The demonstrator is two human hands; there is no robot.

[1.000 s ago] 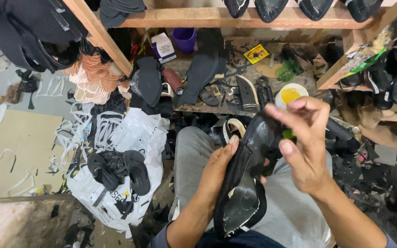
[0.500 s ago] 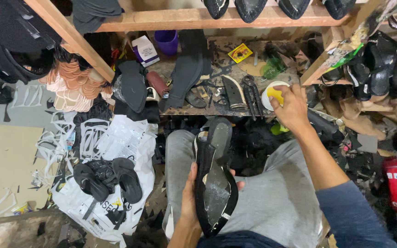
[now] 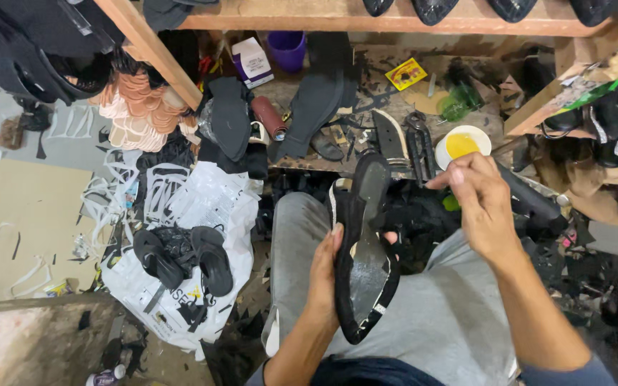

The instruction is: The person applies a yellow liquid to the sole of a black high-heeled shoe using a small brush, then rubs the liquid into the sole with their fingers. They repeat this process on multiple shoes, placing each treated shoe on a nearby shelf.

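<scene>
My left hand [image 3: 323, 275] has its grip clamped on a black pointed shoe with a grey sole [image 3: 366, 250], turned sole up and held over my lap on my grey trousers [image 3: 438, 322]. The thumb lies along the shoe's left edge, and a fingertip shows at its right edge. The toe points down towards me and the heel points away, towards the cluttered wooden tabletop [image 3: 395, 107].

My right hand [image 3: 477, 196] hovers up and to the right of the shoe, apart from it, fingers pinched loosely together; I cannot tell whether they hold anything. It sits just below a round white dish of yellow glue [image 3: 463, 143], which stands beyond the shoe's heel.

To the left of the shoe, a white printed plastic bag [image 3: 194, 207] lies on the floor with 2 black sandals [image 3: 180, 257] on top. A purple cup [image 3: 287, 48] stands far beyond the shoe on the tabletop.
</scene>
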